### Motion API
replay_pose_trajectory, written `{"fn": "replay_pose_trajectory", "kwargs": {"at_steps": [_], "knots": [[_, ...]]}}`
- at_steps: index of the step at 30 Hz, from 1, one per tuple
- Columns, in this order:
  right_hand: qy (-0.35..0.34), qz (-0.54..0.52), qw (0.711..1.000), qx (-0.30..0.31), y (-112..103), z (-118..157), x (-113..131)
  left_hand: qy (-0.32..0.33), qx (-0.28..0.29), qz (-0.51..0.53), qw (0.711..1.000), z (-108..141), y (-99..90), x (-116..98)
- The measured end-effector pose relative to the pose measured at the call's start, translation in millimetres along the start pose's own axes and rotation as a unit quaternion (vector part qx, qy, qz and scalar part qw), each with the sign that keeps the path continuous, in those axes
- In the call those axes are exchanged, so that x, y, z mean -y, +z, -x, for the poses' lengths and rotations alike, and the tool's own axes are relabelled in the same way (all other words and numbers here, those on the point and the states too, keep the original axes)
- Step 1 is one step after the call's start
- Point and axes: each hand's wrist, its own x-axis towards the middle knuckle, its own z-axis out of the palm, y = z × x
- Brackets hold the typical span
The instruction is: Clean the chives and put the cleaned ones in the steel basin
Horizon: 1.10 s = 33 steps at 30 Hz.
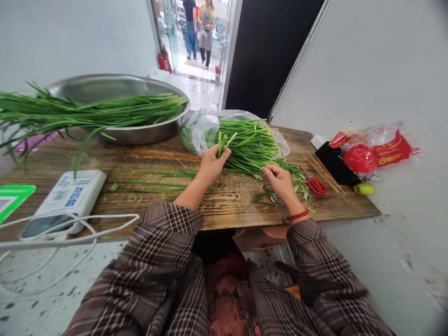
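Note:
My left hand [212,164] is closed round a few green chive stalks [224,140], their pale cut ends pointing up and the leaves trailing left over the wooden table [231,203]. Fingers pinched, my right hand [279,179] is at the near right edge of a large chive pile [250,142]; whatever it may hold is too small to make out. The pile lies partly in a clear plastic bag [206,133]. Trimmings [301,179] lie beside my right hand, close to red-handled scissors [317,185].
A steel basin [140,135] bearing long chives stands back left. A white device [75,196] and cables [115,217] are at the front left. Wooden skewers [325,172], a black box [336,163], red packaging [360,158] and a yellow-green fruit [364,188] are right. Two people stand beyond the doorway.

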Motion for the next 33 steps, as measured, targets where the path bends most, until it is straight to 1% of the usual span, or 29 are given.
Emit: {"fn": "replay_pose_trajectory", "kwargs": {"at_steps": [2,3,5,7,9,11,13,15,17,18,20,22,25,27,29,33], "knots": [[-0.025,0.014,1.0,0.011,2.2,3.7,5.8,0.044,0.012,-0.019,0.999,3.6,1.0,-7.1],[-0.045,0.027,0.998,0.017,3.9,5.7,9.4,0.073,0.031,-0.029,0.996,5.8,2.0,-11.0],[-0.088,0.05,0.994,0.028,8.3,9.2,17.5,0.131,0.091,-0.047,0.986,10.7,5.2,-18.2],[-0.116,0.058,0.991,0.035,13.0,11.3,25.0,0.18,0.16,-0.067,0.968,15.2,9.1,-22.3],[-0.114,0.039,0.992,0.044,16.9,11.3,30.0,0.194,0.219,-0.095,0.952,18.6,12.2,-22.4],[-0.071,-0.018,0.996,0.049,19.0,9.7,31.6,0.171,0.249,-0.133,0.944,20.3,13.8,-19.7],[0.0,-0.103,0.994,0.039,18.6,7.8,31.0,0.139,0.244,-0.169,0.945,20.2,13.7,-16.5],[0.058,-0.171,0.984,0.007,16.2,6.9,30.3,0.121,0.227,-0.188,0.948,18.9,12.8,-14.6],[0.073,-0.193,0.978,-0.017,13.1,8.0,31.2,0.112,0.216,-0.185,0.952,17.3,12.2,-14.2],[0.065,-0.188,0.98,-0.017,11.7,9.3,32.4,0.108,0.214,-0.179,0.954,16.7,12.2,-14.4],[0.028,-0.146,0.989,0.003,10.5,12.3,35.4,0.099,0.213,-0.169,0.957,16.1,12.5,-14.9],[-0.035,-0.069,0.997,0.017,11.4,15.1,37.8,0.096,0.22,-0.16,0.958,16.1,12.9,-15.1],[-0.119,0.032,0.992,0.002,14.7,17.3,38.0,0.091,0.233,-0.149,0.957,16.7,13.3,-14.1],[-0.14,0.063,0.988,-0.004,16.2,17.6,36.5,0.088,0.237,-0.142,0.957,17.0,13.4,-13.3],[-0.148,0.079,0.986,0.005,16.6,17.6,35.2,0.085,0.238,-0.135,0.958,17.3,13.6,-12.6],[-0.166,0.079,0.983,0.018,18.3,17.7,35.2,0.082,0.239,-0.13,0.959,17.6,14.3,-12.2]]}}
